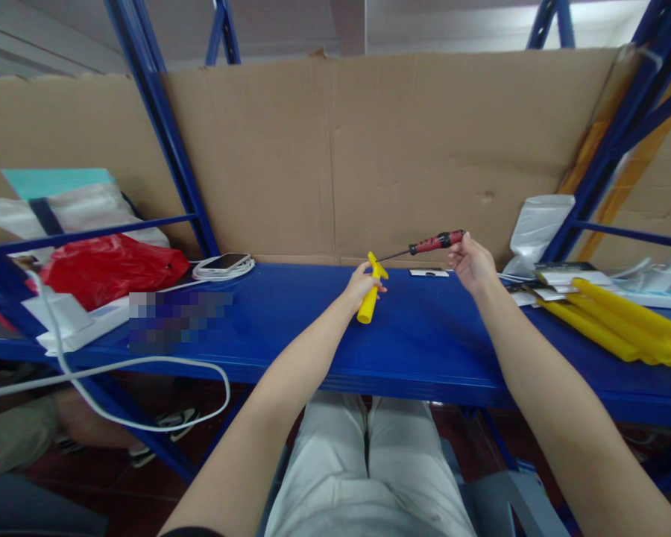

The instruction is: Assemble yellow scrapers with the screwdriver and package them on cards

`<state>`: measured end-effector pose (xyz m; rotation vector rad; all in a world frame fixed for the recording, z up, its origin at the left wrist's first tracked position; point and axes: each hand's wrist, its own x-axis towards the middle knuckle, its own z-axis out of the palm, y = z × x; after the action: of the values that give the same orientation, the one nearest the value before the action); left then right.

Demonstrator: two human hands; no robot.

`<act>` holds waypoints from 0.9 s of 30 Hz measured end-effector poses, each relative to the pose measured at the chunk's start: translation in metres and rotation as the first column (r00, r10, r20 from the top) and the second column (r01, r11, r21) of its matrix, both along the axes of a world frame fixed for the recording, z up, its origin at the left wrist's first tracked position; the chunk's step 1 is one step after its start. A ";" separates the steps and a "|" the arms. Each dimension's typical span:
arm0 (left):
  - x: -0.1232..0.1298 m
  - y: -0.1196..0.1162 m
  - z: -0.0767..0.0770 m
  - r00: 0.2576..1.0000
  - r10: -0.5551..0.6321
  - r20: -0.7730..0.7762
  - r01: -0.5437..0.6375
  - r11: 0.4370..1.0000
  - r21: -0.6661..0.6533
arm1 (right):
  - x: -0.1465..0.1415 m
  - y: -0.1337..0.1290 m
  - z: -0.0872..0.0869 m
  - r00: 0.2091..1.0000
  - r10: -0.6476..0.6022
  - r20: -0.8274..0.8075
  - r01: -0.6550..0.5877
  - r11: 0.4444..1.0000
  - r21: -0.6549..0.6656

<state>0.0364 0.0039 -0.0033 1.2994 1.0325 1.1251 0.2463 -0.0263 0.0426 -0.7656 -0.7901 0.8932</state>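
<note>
A yellow plastic piece [367, 304] with a wider, T-like top is held by my left hand [363, 286], its fingers wrapped round the middle. My right hand [473, 262] pinches the end of the handle of a red and black screwdriver [433, 242]. The screwdriver's thin shaft points left and slightly down, and its tip meets the top of the yellow piece; whether it sits inside is too small to tell. Both hands are above the blue table [414, 343].
Several yellow pieces [626, 321] lie at the right, beside a clear plastic bag [540, 227]. At the left are a red bag [115, 268], a phone [227, 261] on a coiled cable and a white power strip [98, 324]. Cardboard [257, 164] stands behind.
</note>
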 end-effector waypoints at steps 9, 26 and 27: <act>0.001 -0.002 0.002 1.000 -0.013 -0.026 0.013 1.000 -0.012 | 0.002 0.009 -0.005 0.998 -0.059 -0.028 0.059 0.998 0.003; 0.001 -0.005 0.003 0.999 -0.029 -0.020 0.029 1.000 0.000 | 0.001 0.012 -0.012 0.960 -0.256 0.116 0.265 0.961 -0.075; 0.002 -0.005 0.002 0.999 -0.029 -0.022 0.029 1.000 0.001 | 0.001 0.012 -0.013 0.961 -0.255 0.109 0.264 0.962 -0.071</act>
<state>0.0379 -0.0010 -0.0010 1.3267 1.0263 1.0918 0.2477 -0.0139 0.0293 -0.9707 -0.7213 0.6595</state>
